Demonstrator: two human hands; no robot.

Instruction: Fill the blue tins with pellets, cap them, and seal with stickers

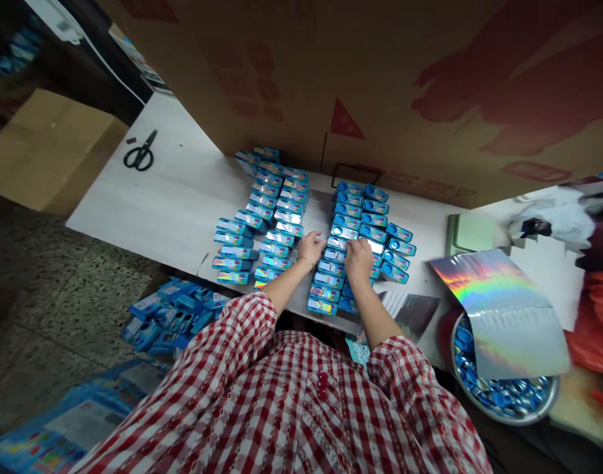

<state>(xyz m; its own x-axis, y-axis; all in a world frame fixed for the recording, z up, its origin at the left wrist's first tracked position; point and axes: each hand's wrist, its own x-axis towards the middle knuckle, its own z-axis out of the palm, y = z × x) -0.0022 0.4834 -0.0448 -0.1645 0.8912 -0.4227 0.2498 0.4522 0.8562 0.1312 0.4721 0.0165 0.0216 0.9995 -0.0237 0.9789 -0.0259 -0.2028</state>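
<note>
Rows of small blue boxes stand on the white table in two main groups, many with shiny strips on top. My left hand is beside the left edge of the right group, its fingers apart and nothing seen in them. Over the middle of that right group is my right hand, fingers pinched together at a box top; what they hold, if anything, is too small to make out. A silvery sheet with strips lies near the table's front edge, right of my right forearm.
A large cardboard box rises behind the rows. Black scissors lie at the left. At the right, a rainbow-sheened sheet partly covers a metal bowl of blue pieces. More blue boxes are heaped below the table's front left edge.
</note>
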